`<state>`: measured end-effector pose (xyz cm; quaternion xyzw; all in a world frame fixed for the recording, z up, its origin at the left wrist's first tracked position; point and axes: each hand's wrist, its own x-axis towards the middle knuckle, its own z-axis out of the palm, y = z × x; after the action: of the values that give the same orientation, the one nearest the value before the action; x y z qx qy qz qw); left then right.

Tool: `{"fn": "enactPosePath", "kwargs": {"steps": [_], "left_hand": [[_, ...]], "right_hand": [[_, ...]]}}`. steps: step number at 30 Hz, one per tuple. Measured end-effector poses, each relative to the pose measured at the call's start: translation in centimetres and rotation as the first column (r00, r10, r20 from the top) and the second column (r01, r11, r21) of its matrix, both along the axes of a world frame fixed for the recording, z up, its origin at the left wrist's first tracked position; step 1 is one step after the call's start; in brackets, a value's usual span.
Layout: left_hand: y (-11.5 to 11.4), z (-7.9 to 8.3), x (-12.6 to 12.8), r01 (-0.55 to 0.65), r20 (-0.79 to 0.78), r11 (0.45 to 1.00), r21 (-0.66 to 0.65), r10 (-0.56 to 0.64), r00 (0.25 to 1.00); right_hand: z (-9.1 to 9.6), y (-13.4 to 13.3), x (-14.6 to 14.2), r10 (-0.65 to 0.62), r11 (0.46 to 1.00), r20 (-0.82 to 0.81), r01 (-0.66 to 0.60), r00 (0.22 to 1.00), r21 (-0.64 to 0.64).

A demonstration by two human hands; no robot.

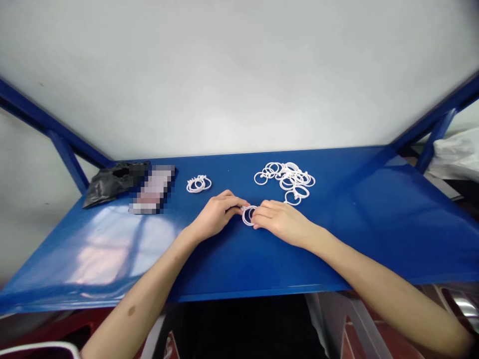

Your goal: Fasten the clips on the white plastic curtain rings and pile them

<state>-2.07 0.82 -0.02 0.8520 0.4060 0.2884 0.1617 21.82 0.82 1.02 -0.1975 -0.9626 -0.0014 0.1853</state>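
White rings (244,219), at least two lying over each other, are between my hands above the blue table. My left hand (217,214) pinches them at their upper left side, where small knobs seem to sit. On the right side, the curled fingers of my right hand (279,219) grip the same rings and cover part of them. A loose pile of white rings (288,182) with small eyelets lies beyond my right hand. Further left, a smaller stack of white rings (196,185) rests with its eyelets close together.
A black plastic bag (112,182) and a blurred-out flat object (153,189) lie at the left of the blue table (232,264). Blue frame bars (69,159) rise at both sides. A white wall (239,75) stands behind, and a whitish plastic bag (458,154) is at far right.
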Motion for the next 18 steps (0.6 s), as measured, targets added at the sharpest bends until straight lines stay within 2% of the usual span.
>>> {"fn": "enactPosePath", "kwargs": {"steps": [4, 6, 11, 15, 18], "left_hand": [[-1.1, 0.8, 0.6, -0.028, -0.007, 0.972, 0.232, 0.031, 1.0], [-1.8, 1.2, 1.0, 0.03, -0.057, 0.953, 0.301, -0.013, 0.998], [-2.5, 1.5, 2.2, 0.178, -0.24, 0.917, 0.358, -0.094, 0.966], [-2.5, 1.6, 2.6, 0.172, -0.3, 0.894, 0.413, -0.045, 0.953], [-2.7, 1.7, 2.8, 0.111, -0.313, 0.915, 0.388, 0.018, 0.949]], "right_hand": [[0.2, -0.1, 0.2, -0.085, 0.996, -0.051, 0.086, 0.995, 0.006], [0.5, -0.2, 0.3, -0.133, 0.99, -0.077, 0.136, 0.988, 0.028], [0.6, -0.6, 0.3, -0.123, 0.988, -0.079, 0.129, 0.989, 0.08], [0.3, -0.9, -0.3, -0.136, 0.974, -0.069, 0.146, 0.988, 0.176], [0.2, -1.3, -0.8, -0.172, 0.956, -0.058, 0.181, 0.983, 0.229]]}}
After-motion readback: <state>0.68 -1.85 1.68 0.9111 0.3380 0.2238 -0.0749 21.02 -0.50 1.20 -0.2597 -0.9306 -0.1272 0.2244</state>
